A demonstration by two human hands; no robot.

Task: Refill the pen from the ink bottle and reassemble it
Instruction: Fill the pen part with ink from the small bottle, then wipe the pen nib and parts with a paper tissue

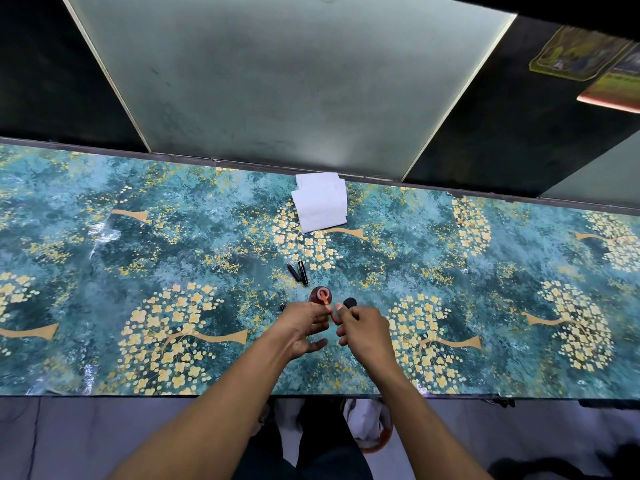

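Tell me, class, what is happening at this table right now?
A person is working over an open ink bottle on a floral-patterned table. The left hand and right hand together hold a thin orange pen part at the bottle's mouth. A black cap sits beside the bottle. Two dark pen pieces lie further back, and folded white tissues wait near the far edge.

table (pixel 138 209) floral teal | on it: tissues (pixel 320 202), pen parts (pixel 299 271), ink bottle (pixel 320 295)

White tissues (pixel 320 202) on floral table (pixel 138 237); possibly bin (pixel 372 427) below.
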